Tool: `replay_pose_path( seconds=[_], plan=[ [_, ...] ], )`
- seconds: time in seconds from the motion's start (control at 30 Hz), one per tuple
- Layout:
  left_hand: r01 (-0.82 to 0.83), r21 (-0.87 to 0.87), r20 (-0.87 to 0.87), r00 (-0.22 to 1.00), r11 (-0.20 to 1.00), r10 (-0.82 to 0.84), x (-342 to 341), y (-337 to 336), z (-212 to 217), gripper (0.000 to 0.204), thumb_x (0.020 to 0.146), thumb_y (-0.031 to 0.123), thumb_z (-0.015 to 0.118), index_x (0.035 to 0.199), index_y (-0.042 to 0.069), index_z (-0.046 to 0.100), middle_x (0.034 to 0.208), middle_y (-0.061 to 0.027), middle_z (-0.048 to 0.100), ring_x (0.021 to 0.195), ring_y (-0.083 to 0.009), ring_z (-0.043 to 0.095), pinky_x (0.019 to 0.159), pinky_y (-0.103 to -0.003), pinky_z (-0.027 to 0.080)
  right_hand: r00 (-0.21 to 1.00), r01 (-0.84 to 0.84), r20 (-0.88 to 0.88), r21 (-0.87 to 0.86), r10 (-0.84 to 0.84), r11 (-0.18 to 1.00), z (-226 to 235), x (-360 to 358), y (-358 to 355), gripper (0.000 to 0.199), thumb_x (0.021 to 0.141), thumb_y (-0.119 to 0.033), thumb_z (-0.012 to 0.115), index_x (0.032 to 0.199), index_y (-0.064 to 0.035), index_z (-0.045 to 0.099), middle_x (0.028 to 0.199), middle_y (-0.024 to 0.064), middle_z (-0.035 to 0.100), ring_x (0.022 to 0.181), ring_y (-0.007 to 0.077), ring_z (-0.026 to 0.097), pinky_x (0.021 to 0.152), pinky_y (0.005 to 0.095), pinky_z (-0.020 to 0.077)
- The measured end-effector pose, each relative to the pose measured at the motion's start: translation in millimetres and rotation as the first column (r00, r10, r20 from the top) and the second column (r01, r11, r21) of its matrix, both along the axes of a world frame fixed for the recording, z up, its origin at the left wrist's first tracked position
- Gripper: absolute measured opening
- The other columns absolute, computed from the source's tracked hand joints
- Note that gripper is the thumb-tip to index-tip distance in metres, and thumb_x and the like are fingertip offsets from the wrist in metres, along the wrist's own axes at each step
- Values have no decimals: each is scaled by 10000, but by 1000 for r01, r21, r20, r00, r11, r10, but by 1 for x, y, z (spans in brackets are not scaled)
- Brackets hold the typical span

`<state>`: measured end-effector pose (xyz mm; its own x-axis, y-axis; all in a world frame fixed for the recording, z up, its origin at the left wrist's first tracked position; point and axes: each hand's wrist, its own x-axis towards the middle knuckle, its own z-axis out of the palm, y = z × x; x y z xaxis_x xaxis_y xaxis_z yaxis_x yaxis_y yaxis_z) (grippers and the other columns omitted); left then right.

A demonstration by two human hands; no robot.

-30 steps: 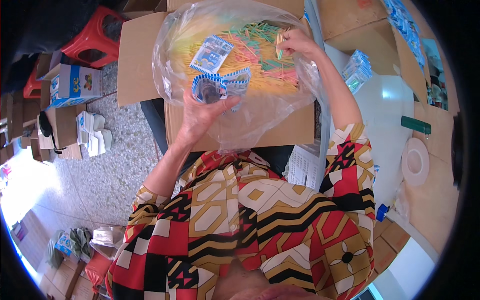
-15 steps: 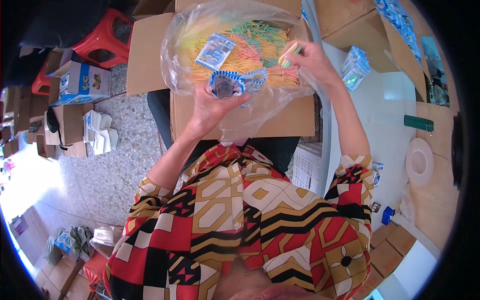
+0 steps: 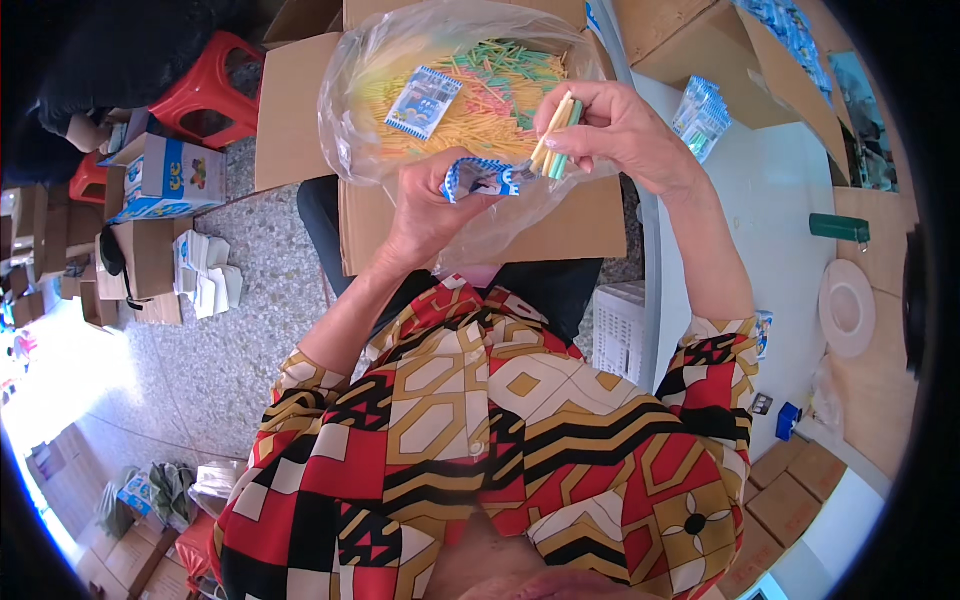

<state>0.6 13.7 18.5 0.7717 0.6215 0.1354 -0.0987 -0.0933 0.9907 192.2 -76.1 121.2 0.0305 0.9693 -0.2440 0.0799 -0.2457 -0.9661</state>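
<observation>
My left hand (image 3: 428, 210) is closed around a small blue-and-white plastic packet (image 3: 482, 180), its mouth turned to the right. In my right hand (image 3: 625, 130) is a small bundle of thin coloured sticks (image 3: 557, 145), yellow, cream and green, pinched between thumb and fingers just right of the packet. Both hands are above a cardboard box (image 3: 400, 235) lined with a clear plastic bag (image 3: 352, 110). Inside lies a heap of loose yellow, pink and green sticks (image 3: 480, 100). A flat blue-and-white packet (image 3: 424, 102) rests on the heap.
Right of the box is a pale table (image 3: 750, 220) with a stack of blue packets (image 3: 702, 118), a green cylinder (image 3: 838, 228) and a round white lid-like disc (image 3: 847, 308). A red stool (image 3: 215, 90) and a blue-white carton (image 3: 172, 180) stand at left, near another person's hand (image 3: 88, 133).
My right hand has moved left with the sticks, close to the packet. My left hand has shifted slightly right, turning the packet's mouth toward them.
</observation>
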Motion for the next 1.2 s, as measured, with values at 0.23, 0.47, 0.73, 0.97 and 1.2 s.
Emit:
replay_pose_path(
  seconds=[0.23,0.47,0.73,0.97,1.2],
  plan=[
    [33,259,-7,999,965,-32,0,3,0,156,647,-13,700,759,6,594,664,-51,575,597,-94,533,563,-245,429,994,-74,79,-13,75,997,3,0,5,121,794,-130,624,874,-46,587,708,-8,557,569,23,453,505,174,368],
    [37,56,-39,999,998,-35,-2,-1,15,142,701,26,717,807,5,624,745,10,632,672,-31,531,623,-217,460,996,54,63,164,-65,985,4,-13,-2,116,807,-104,616,890,-38,570,762,13,563,609,33,475,534,174,375],
    [5,-241,26,1000,971,1,3,-10,16,183,698,30,735,855,26,641,797,16,634,707,-34,545,661,-211,469,851,66,355,657,-386,751,-10,-29,-14,191,760,61,623,926,-16,569,922,71,598,770,108,574,678,236,478],
    [153,-465,27,987,872,-159,1,-8,16,369,688,-1,725,1020,42,568,925,-21,624,827,-106,586,749,-261,484,688,-259,583,754,-433,604,-18,-29,-23,261,633,102,693,843,-15,591,852,106,625,775,224,629,671,284,511],
    [168,-521,31,983,837,-179,2,-7,18,368,675,-3,731,1004,44,573,912,-23,628,816,-102,591,741,-260,487,721,-333,587,759,-368,559,-13,-29,-27,263,619,95,695,832,-21,593,838,118,624,751,240,631,645,295,519]
  ],
)
